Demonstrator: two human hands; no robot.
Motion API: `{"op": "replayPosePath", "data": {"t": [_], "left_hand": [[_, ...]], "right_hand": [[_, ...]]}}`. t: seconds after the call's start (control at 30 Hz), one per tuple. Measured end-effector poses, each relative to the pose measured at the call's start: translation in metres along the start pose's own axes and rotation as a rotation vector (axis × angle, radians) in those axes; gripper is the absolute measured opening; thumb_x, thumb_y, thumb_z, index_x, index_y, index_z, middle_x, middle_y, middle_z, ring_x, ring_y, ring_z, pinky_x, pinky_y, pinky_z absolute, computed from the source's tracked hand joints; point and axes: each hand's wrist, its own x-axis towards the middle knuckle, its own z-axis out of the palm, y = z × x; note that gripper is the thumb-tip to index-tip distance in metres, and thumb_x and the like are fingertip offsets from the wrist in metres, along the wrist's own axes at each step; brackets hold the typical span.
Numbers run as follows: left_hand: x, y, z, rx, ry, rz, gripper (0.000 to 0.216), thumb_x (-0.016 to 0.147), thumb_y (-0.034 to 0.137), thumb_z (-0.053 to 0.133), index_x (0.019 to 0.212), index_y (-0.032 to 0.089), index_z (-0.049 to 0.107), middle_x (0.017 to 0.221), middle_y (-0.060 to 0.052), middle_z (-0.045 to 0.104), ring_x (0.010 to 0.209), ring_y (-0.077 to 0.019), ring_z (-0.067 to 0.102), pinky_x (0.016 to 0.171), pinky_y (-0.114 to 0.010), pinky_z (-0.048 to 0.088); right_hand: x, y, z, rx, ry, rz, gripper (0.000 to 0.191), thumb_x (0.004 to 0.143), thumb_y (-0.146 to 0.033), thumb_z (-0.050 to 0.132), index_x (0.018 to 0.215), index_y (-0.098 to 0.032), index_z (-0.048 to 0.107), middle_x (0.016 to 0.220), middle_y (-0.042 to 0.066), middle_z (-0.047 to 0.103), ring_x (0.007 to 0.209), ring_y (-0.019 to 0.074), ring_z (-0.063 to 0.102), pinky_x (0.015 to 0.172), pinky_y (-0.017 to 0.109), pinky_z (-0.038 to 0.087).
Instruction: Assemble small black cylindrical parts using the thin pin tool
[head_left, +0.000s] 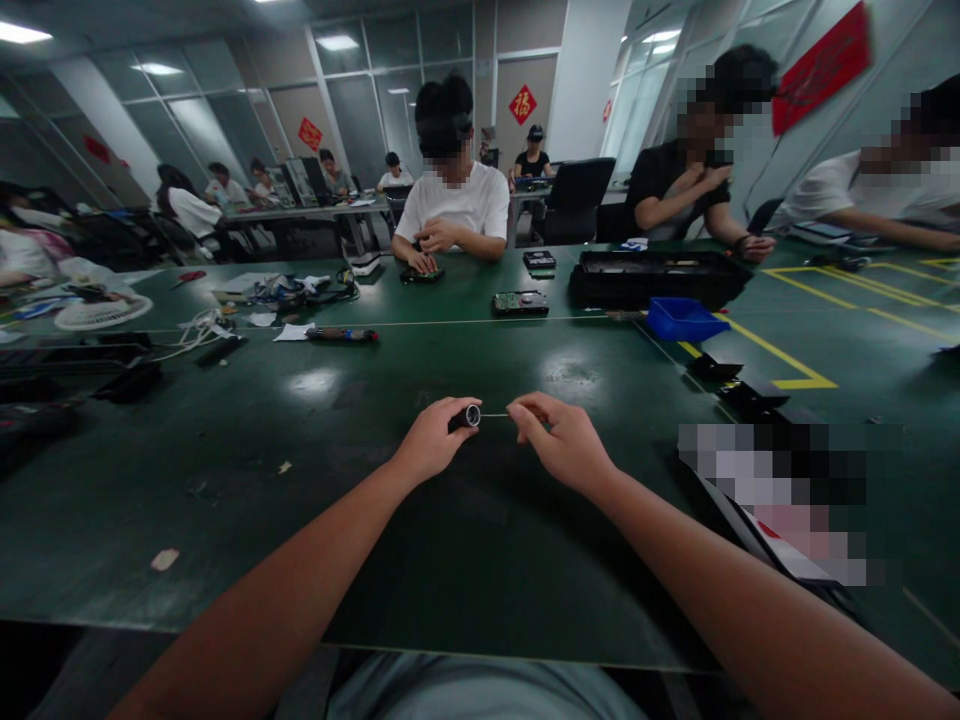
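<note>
head view: l hand (431, 440) was closed round a small black cylinder (465, 417) w/ a silver ring end, mid-frame over the green table (300, 470). a thin wire (495, 415) ran from it toward 3 o'clock into the r hand (566, 445), which pinched it. blue tray (682, 320) sat at 1 o'clock, well apart.

Left hand (429, 443) covers most of the cylinder (466, 417); only its ring end shows, so I can't ID it. The line (495, 415) running to the right hand (564, 442) is too thin to tell, wire or thread, & its end is hidden under the pinching fingertips. Both forearms cut off by bottom edge. Mosaic patch (787, 495) on the rt blurs out whatever lies there. Tray (652, 288) contents too dark to read from here. Black items (71, 365) at left edge: cropped, too dim, can't make out.
</note>
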Motion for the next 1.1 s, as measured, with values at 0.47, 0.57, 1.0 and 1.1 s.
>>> {"op": "replayPosePath", "data": {"t": [0.47,0.57,1.0,1.1], "left_hand": [[0.000,0.003,0.000,0.009,-0.007,0.004,0.038,0.088,0.014,0.068,0.125,0.022,0.066,0.121,-0.005,0.068,0.114,-0.0227,0.062,0.104,-0.039,0.045],[0.000,0.002,0.000,0.008,-0.011,0.007,0.038,0.089,0.015,0.067,0.126,0.022,0.066,0.121,-0.005,0.068,0.115,-0.0226,0.061,0.105,-0.039,0.045],[0.001,0.005,-0.006,0.002,0.062,0.090,0.040,0.094,0.021,0.062,0.133,0.025,0.061,0.129,-0.007,0.065,0.122,-0.0236,0.058,0.109,-0.045,0.042],[0.004,0.003,-0.012,0.131,0.020,0.163,0.039,0.094,0.022,0.062,0.132,0.027,0.061,0.126,-0.006,0.067,0.120,-0.0243,0.058,0.110,-0.049,0.038]], "right_hand": [[-0.001,-0.002,0.000,0.011,0.029,-0.008,0.024,0.098,-0.035,0.046,0.102,-0.021,0.064,0.076,0.002,0.066,0.069,0.0188,0.063,0.065,0.032,0.044],[-0.002,-0.002,0.000,0.036,0.038,0.024,0.030,0.102,-0.037,0.038,0.098,-0.022,0.065,0.076,0.002,0.066,0.068,0.0188,0.063,0.065,0.033,0.044],[0.010,0.019,0.020,0.751,0.262,0.293,0.036,0.088,-0.057,0.059,0.092,-0.022,0.061,0.081,0.005,0.069,0.076,0.0204,0.069,0.080,0.040,0.057],[0.012,0.023,0.021,0.807,0.187,0.379,0.041,0.087,-0.064,0.056,0.085,-0.023,0.057,0.071,0.004,0.064,0.068,0.0210,0.067,0.075,0.040,0.058]]}}
